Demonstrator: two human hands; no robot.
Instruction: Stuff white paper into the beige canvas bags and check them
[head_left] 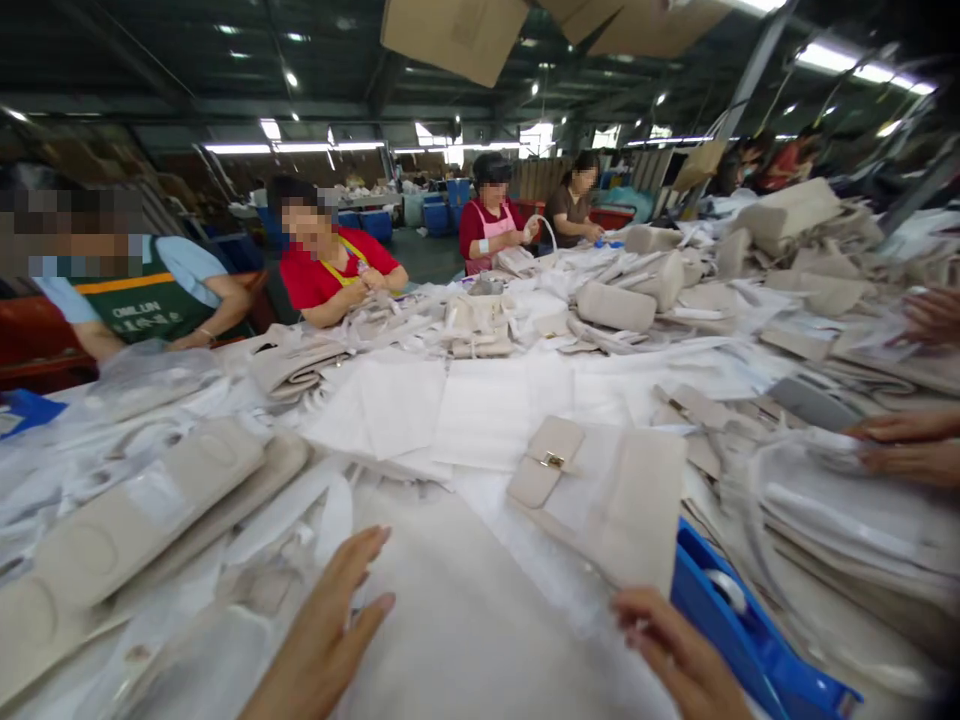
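Beige purse (600,490) beyond hands, near right hand (679,655).

Free room: flat cream fabric sheet (465,620) between left hand (330,630) and right hand (675,655), open above. Ahead: beige clasp bag (600,490), just beyond the sheet. Right: blue tape dispenser (742,630), close beside the right hand. Left: stacked padded bag panels (142,510). Far right: a co-worker's hands (900,445) over wrapped goods. Beyond: white cloth squares (450,405), low and passable.
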